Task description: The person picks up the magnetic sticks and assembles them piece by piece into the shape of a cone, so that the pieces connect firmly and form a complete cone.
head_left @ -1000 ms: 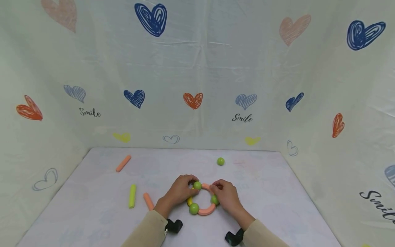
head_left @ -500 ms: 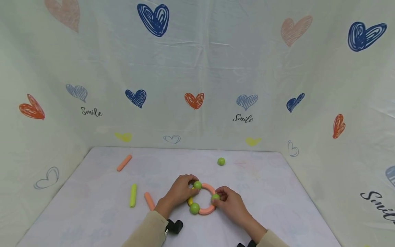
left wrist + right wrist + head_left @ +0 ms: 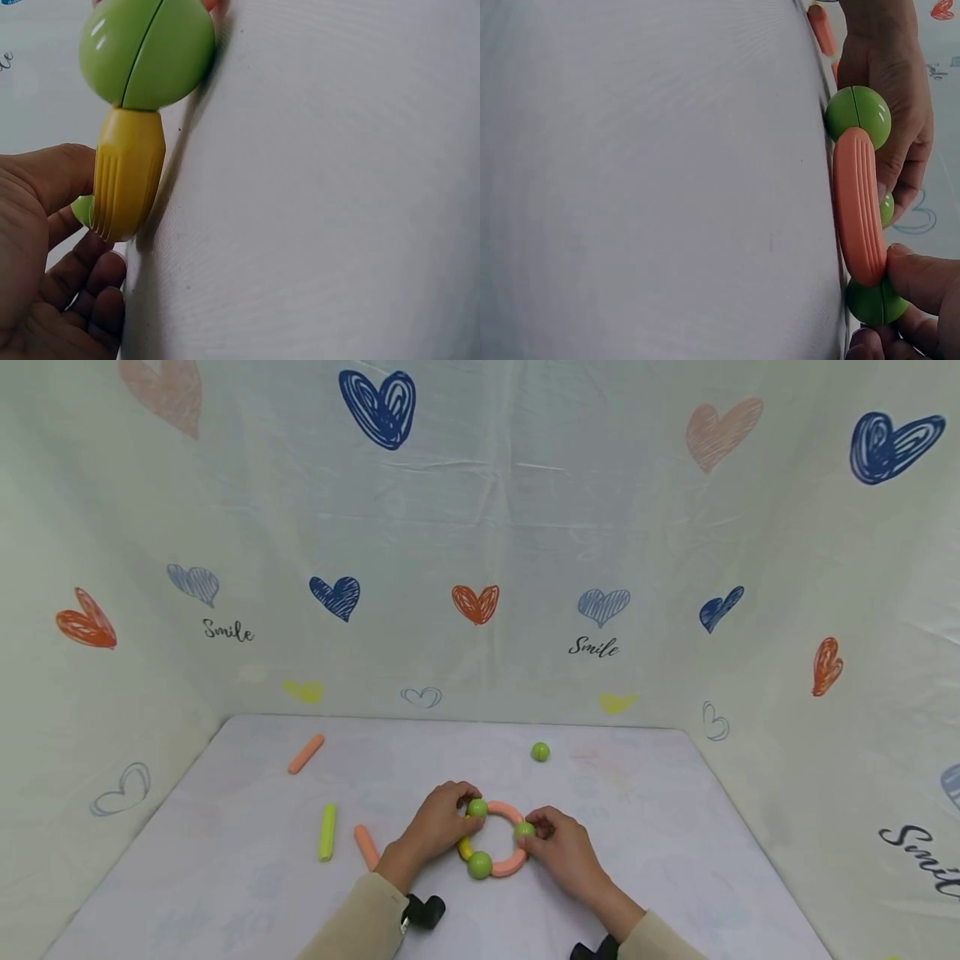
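Since a second earlier, the right hand (image 3: 564, 853) has been moved from the far pink arc (image 3: 505, 810) to the right green ball (image 3: 524, 830); that ball is now pinched between thumb and fingers, while the left green ball (image 3: 477, 808) is pinched by the left hand (image 3: 437, 818); the ring (image 3: 512, 863) is thus held between both grips, with the near green ball (image 3: 480, 865) nearer than either; no gap can be made out where the near pink arc (image 3: 857, 206) meets the right grip; by this change, attention seems to have been passed to that joint, perhaps for pressing or checking; beyond the grips, a loose green ball (image 3: 540, 752) is left unused.
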Action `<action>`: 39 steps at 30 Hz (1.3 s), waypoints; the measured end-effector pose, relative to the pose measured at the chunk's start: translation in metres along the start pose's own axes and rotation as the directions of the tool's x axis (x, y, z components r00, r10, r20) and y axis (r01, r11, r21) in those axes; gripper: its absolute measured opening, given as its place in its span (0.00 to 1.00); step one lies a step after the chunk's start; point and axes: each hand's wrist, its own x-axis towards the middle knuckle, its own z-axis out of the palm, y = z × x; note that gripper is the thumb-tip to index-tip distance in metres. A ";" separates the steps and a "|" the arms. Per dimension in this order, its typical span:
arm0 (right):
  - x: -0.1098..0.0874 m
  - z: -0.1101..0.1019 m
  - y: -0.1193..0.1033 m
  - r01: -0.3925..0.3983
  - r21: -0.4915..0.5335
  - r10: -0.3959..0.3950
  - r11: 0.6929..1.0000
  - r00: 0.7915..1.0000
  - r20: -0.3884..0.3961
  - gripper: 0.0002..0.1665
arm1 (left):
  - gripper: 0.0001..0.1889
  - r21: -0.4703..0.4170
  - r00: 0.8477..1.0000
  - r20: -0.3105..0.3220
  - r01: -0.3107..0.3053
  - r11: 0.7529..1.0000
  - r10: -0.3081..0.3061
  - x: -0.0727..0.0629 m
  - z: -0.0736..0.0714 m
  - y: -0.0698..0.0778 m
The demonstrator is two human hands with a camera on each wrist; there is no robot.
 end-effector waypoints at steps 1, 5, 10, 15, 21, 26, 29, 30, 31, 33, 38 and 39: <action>0.001 0.000 0.000 -0.002 -0.004 0.002 1.000 1.000 -0.011 0.17 | 0.16 -0.001 1.000 -0.002 0.005 1.000 -0.005 0.000 0.000 0.000; 0.005 0.002 0.001 -0.018 -0.006 0.018 1.000 0.999 -0.041 0.17 | 0.16 -0.006 1.000 -0.009 0.025 1.000 -0.025 -0.002 -0.001 0.000; 0.007 0.004 0.000 -0.022 0.002 0.022 1.000 0.999 -0.043 0.18 | 0.17 -0.017 0.999 -0.012 0.041 0.999 -0.042 -0.003 -0.002 0.001; 0.008 0.005 0.000 -0.017 0.008 0.018 1.000 0.999 -0.033 0.19 | 0.19 -0.009 0.998 -0.034 0.061 0.998 -0.061 -0.005 -0.003 0.002; 0.008 0.005 0.000 -0.026 0.006 0.026 1.000 0.999 -0.040 0.18 | 0.20 -0.011 0.981 -0.160 0.107 0.994 -0.108 -0.019 -0.014 0.009; 0.007 0.005 0.001 -0.022 0.005 0.022 1.000 0.999 -0.044 0.18 | 0.18 -0.021 0.955 -0.272 0.121 0.992 -0.122 -0.044 -0.036 0.010; 0.007 0.005 0.001 -0.016 -0.003 0.016 1.000 0.999 -0.050 0.18 | 0.18 -0.030 0.938 -0.312 0.146 0.989 -0.148 -0.061 -0.050 0.005; 0.006 0.005 0.001 -0.014 -0.007 0.014 1.000 0.999 -0.051 0.18 | 0.18 -0.038 0.934 -0.318 0.159 0.986 -0.163 -0.066 -0.054 0.003; 0.006 0.005 0.001 -0.020 -0.007 0.020 1.000 0.998 -0.052 0.18 | 0.18 -0.052 0.929 -0.321 0.174 0.983 -0.182 -0.072 -0.058 0.000; 0.006 0.005 0.001 -0.018 -0.004 0.017 1.000 0.999 -0.048 0.18 | 0.18 -0.088 0.922 -0.317 0.204 0.975 -0.222 -0.084 -0.065 -0.007; 0.005 0.005 0.000 -0.028 0.007 0.028 1.000 0.998 -0.051 0.18 | 0.19 -0.138 0.907 -0.315 0.248 0.959 -0.280 -0.108 -0.073 -0.026; 0.006 0.004 -0.001 -0.021 0.003 0.021 1.000 0.998 -0.053 0.18 | 0.18 -0.140 0.904 -0.319 0.252 0.958 -0.284 -0.112 -0.073 -0.029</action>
